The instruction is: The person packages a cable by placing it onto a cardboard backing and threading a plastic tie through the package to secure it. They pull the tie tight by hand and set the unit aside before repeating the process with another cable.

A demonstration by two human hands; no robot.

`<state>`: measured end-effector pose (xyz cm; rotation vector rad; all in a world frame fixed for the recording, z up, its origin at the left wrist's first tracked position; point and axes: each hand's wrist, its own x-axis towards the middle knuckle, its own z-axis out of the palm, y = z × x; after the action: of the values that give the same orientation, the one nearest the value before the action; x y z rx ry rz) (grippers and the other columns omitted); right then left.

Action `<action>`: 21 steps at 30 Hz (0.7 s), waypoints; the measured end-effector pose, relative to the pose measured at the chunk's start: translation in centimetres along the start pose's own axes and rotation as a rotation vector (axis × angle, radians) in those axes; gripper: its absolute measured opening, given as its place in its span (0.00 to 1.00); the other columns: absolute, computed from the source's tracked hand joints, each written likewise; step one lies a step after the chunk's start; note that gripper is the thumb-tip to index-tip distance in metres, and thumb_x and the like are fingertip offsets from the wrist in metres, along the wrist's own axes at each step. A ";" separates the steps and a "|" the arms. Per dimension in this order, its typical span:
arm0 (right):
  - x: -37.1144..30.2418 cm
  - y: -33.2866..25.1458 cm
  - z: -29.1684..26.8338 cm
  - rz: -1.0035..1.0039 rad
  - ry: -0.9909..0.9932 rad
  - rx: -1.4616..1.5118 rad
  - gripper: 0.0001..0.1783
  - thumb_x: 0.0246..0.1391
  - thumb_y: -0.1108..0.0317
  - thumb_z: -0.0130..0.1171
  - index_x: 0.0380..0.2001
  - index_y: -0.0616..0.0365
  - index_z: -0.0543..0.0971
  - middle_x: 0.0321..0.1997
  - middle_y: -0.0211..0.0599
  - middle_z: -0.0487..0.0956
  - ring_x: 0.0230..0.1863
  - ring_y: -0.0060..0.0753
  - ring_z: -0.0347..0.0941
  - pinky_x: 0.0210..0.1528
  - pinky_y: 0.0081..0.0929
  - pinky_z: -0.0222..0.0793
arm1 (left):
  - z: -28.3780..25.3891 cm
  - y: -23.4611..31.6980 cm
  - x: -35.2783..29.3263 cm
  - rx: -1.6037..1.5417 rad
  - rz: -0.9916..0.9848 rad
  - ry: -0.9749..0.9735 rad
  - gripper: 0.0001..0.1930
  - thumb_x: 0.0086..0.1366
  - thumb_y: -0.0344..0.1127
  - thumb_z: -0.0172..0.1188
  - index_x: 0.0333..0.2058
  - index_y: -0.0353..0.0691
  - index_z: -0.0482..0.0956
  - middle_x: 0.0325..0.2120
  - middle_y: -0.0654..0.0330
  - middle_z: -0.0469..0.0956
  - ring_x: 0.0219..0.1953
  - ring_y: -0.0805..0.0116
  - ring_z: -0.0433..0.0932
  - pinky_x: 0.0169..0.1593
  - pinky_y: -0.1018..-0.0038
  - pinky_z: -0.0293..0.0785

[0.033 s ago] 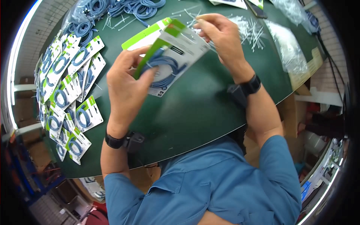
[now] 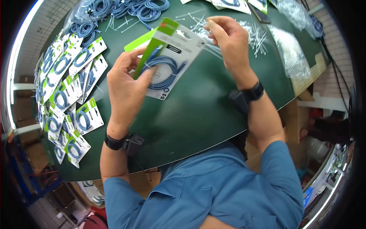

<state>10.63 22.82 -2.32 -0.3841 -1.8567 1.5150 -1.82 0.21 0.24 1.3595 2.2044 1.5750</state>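
My left hand [image 2: 128, 82] grips a white-and-green backing card [image 2: 183, 47] by its left edge, thumb in front. A coiled blue cable [image 2: 164, 84] sits on that card, which is tilted over the table. To the right of the card, my right hand [image 2: 232, 40] is raised with thumb and fingertips pinched together. Whatever is in that pinch is too small to make out. Behind the right hand lies a loose pile of white cable ties [image 2: 259, 42]. Another green-and-white card [image 2: 139, 41] shows partly behind the held one.
Many carded cables [image 2: 61, 97] overlap along the left side of the green table [image 2: 198, 114]. Loose coiled blue cables [image 2: 146, 9] lie at the far left. A clear plastic bag [image 2: 291, 53] and a dark phone-like object [image 2: 259, 14] are at the far right.
My right hand has moved slightly right, away from the card's edge. The held card has turned to face me more. My left hand keeps its grip.
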 end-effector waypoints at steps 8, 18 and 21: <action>-3.1 -3.6 4.3 -0.726 -0.118 -0.685 0.16 0.45 0.74 0.74 0.40 0.57 0.84 0.38 0.34 0.83 0.35 0.35 0.78 0.38 0.33 0.74 | 0.8 -0.8 -0.3 -0.262 -0.255 0.068 0.21 0.58 0.22 0.69 0.52 0.29 0.81 0.34 0.61 0.83 0.34 0.79 0.77 0.40 0.79 0.77; -3.7 -1.1 5.5 -0.810 -0.121 -0.814 0.18 0.44 0.79 0.69 0.42 0.58 0.83 0.38 0.35 0.81 0.36 0.41 0.77 0.37 0.37 0.72 | 2.3 -1.3 -1.1 -0.101 -0.164 0.131 0.23 0.54 0.23 0.70 0.51 0.34 0.83 0.33 0.59 0.82 0.30 0.75 0.76 0.39 0.76 0.77; -3.9 -0.7 5.6 -0.814 -0.141 -0.800 0.19 0.44 0.80 0.69 0.43 0.59 0.82 0.38 0.36 0.81 0.36 0.42 0.77 0.37 0.38 0.72 | 2.6 -1.5 -1.5 -0.098 -0.136 0.143 0.22 0.54 0.23 0.70 0.50 0.33 0.83 0.34 0.58 0.83 0.31 0.73 0.78 0.40 0.76 0.78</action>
<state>9.72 16.11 -3.34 0.1454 -2.2691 0.2382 -0.41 0.93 -2.74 1.0772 2.2115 1.7535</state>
